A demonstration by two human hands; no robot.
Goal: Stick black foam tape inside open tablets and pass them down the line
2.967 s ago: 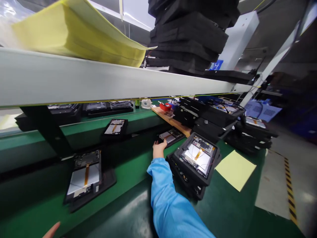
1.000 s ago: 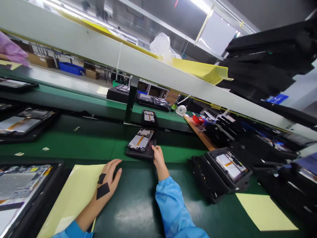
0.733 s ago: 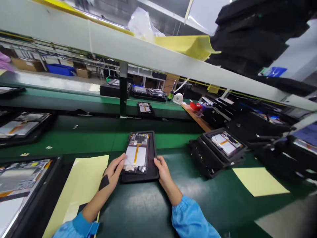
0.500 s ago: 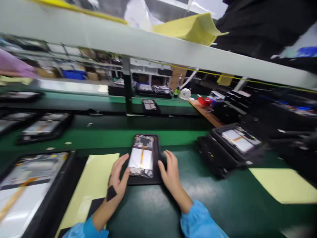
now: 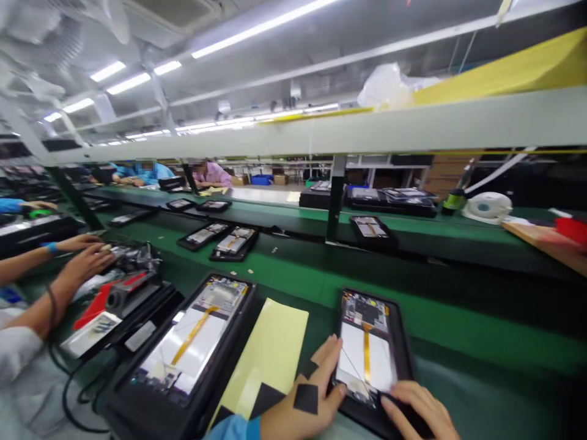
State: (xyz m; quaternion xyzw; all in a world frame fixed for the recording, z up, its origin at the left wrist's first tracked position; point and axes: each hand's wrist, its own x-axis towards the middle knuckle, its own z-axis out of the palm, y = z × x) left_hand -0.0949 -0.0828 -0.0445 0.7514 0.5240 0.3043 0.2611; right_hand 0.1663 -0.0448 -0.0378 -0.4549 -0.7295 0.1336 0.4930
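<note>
An open-backed tablet with a white panel and an orange ribbon lies in a black tray point(image 5: 398, 342) on the green bench in front of me. My left hand point(image 5: 307, 403), with a black square patch stuck on its back, grips the tray's left edge, thumb up along the side. My right hand point(image 5: 419, 410) is curled over the tray's near right corner. A yellow sheet point(image 5: 270, 351) lies just left of the tray, partly under my left wrist. Both blue sleeves are mostly cut off by the frame's bottom edge.
A larger open tablet in a black tray point(image 5: 195, 342) lies to the left. A co-worker's hands point(image 5: 85, 260) work on a red and black device point(image 5: 121, 293). More trays point(image 5: 233, 239) ride the green belt. A grey shelf point(image 5: 321, 131) spans overhead.
The tray was pulled from the belt towards me and both hands took hold of it. My view has since swung left and upward, so the neighbour's station now shows.
</note>
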